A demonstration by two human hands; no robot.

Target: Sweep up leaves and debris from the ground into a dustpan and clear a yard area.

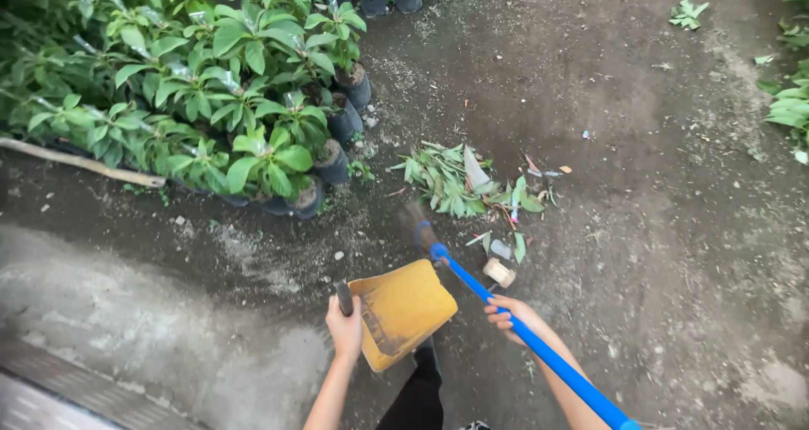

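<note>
My left hand (345, 326) grips the dark handle of a yellow dustpan (402, 311), held tilted above the dirt ground. My right hand (511, 315) is closed around the blue handle of a broom (539, 348). The broom's bristle head (415, 223) is blurred and sits just past the dustpan's far edge. Beyond it lies a pile of cut green leaves (447, 177) with scraps of plastic and paper. A small round tan object (499, 271) lies beside the broom handle.
Potted green plants in black bags (253, 101) crowd the upper left. A wooden stick (80, 163) lies by them. A pale concrete patch (126, 312) and a metal grate (50, 388) are at lower left. More foliage (788, 101) edges the right.
</note>
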